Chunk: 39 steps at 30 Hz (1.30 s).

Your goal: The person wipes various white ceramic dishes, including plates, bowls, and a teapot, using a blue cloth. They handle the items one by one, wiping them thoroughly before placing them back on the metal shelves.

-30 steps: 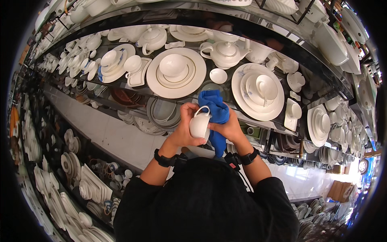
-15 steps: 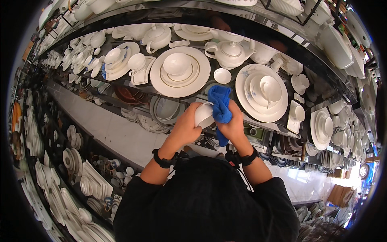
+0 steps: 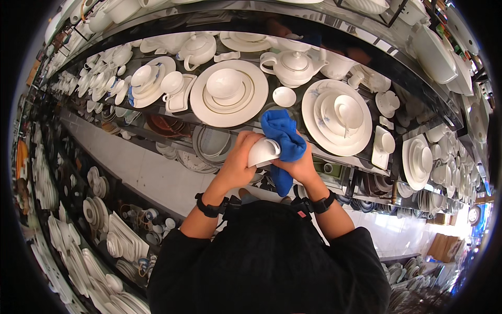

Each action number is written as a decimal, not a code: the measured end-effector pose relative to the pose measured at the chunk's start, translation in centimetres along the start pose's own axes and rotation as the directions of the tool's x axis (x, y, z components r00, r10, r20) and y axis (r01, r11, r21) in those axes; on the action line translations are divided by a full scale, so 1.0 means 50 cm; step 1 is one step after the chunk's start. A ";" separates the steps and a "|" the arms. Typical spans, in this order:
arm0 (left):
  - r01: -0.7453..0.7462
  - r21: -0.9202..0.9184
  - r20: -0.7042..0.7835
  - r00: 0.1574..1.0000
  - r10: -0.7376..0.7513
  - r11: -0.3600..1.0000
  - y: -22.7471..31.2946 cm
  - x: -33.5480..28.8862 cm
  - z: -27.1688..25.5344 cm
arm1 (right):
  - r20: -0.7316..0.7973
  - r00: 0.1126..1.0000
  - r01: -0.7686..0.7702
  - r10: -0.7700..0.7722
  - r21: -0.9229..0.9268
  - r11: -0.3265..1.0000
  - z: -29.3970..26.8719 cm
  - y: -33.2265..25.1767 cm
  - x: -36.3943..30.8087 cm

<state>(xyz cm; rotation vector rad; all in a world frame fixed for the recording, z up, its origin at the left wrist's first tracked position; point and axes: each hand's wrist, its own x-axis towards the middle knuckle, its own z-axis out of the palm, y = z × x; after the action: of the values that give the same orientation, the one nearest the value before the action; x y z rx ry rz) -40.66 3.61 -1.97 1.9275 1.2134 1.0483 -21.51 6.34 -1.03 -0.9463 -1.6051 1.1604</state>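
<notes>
A small white cup (image 3: 263,152) with a looped handle is in front of me, tilted, its handle toward the shelf. My left hand (image 3: 242,158) is closed around the cup's left side. My right hand (image 3: 300,165) grips a blue cloth (image 3: 282,136), which is bunched against the cup's right side. A loose end of the cloth hangs below the hand. Both hands are just off the shelf's front edge. Beyond them, a white bowl (image 3: 225,82) sits on stacked gold-rimmed plates, and a small white bowl (image 3: 284,97) stands by itself.
A white teapot (image 3: 294,67) stands behind the small bowl. On the right, a large plate (image 3: 324,138) carries smaller dishes and a cup with a spoon. A dark shelf edge (image 3: 251,21) crosses above. Stacked plates (image 3: 125,238) fill lower shelving at left.
The cup has turned so that its handle now shows on top. The blue cloth has shifted and spread slightly left over the cup's right side. Both hands stay close together.
</notes>
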 end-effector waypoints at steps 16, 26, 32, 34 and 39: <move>0.217 -0.054 0.051 0.976 -0.214 0.975 0.012 0.016 -0.005 | -0.264 0.913 0.161 -0.311 -0.465 0.870 0.014 0.067 0.014; 0.141 0.051 -0.137 0.982 -0.133 0.989 0.001 0.016 0.041 | -0.364 0.930 -0.009 -0.044 -0.142 0.990 0.018 0.065 0.011; 0.192 -0.402 -0.177 0.943 -0.282 0.895 -0.099 -0.004 0.133 | -0.020 0.857 -0.339 0.514 0.730 0.594 0.012 0.100 -0.006; 0.142 -0.307 -0.217 0.953 -0.214 0.941 -0.116 -0.007 0.150 | -0.029 0.850 -0.327 0.526 0.754 0.570 0.014 0.107 -0.011; 0.241 -0.477 -0.121 0.935 -0.334 0.846 -0.129 0.007 0.150 | 0.023 0.815 -0.422 0.579 0.708 0.566 -0.014 0.115 -0.048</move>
<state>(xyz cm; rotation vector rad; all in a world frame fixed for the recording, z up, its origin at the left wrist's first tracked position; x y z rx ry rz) -36.81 5.72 -10.85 1.2577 1.1881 1.2507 -19.75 5.82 -7.00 -0.9885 -0.5868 1.8133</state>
